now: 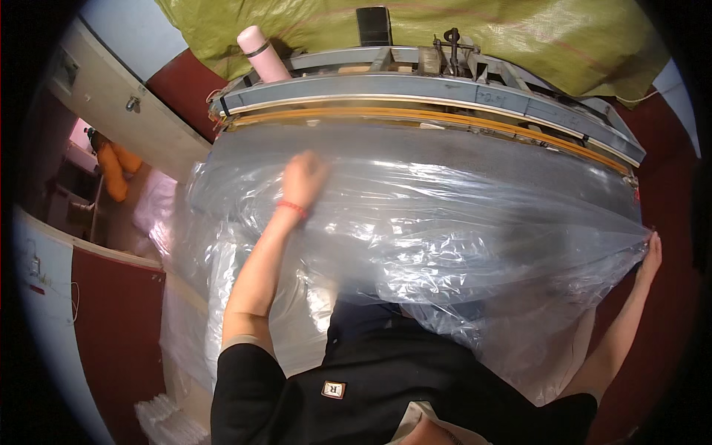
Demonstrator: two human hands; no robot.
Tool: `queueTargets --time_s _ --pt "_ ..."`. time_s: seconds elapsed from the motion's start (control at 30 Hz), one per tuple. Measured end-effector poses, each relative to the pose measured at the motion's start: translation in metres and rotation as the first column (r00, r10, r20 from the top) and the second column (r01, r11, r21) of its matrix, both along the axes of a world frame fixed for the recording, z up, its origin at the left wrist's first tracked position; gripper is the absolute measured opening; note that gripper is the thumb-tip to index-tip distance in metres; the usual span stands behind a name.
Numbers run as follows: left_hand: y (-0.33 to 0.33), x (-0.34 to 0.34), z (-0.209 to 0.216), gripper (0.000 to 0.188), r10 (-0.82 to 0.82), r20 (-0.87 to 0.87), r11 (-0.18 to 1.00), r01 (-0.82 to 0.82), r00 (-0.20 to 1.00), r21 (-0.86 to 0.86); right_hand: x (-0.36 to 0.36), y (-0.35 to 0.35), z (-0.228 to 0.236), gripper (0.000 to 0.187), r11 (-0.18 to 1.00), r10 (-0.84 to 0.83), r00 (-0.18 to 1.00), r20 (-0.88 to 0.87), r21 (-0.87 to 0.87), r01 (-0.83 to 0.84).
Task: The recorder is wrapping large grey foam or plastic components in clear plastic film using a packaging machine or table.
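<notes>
A wide clear plastic sheet [437, 230] spreads across the grey surface [475, 152] in front of me and hangs down toward my body, creased and shiny. Out at the far right, my right hand [653, 256] is closed on the sheet's corner and pulls it into a taut point. My left hand [302, 178] is over the left part of the sheet, a red bracelet on its wrist. Motion smears its fingers, so I cannot tell whether they grip the film.
Beyond the surface runs a long metal frame [356, 87] with orange strips [400, 115] along its near side. A pink bottle [263, 55] and a black flat object [373, 26] stand behind it, before a yellow-green tarp [519, 37]. More film [170, 419] lies lower left, near an open door [126, 81].
</notes>
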State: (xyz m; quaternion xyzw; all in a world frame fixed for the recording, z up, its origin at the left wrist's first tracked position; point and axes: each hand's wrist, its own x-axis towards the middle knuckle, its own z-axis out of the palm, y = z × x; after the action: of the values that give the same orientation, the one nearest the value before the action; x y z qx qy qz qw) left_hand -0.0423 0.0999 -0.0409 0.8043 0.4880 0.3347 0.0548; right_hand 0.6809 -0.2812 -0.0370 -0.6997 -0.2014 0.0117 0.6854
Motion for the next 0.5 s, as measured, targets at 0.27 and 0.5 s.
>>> queueTargets --time_s 0.27,0.5 --pt "0.012 -0.003 -0.005 0.013 -0.031 0.104 0.988 0.046 0.994 -0.147 0.011 -0.055 0.032 0.035 0.996 0.063 0.992 -0.107 0.062 -0.056" --pt "0.039 0.005 0.063 0.018 0.125 0.758 0.992 -0.062 0.64 -0.11 -0.018 0.068 0.049 0.029 0.984 -0.162 0.986 0.034 -0.076 0.164"
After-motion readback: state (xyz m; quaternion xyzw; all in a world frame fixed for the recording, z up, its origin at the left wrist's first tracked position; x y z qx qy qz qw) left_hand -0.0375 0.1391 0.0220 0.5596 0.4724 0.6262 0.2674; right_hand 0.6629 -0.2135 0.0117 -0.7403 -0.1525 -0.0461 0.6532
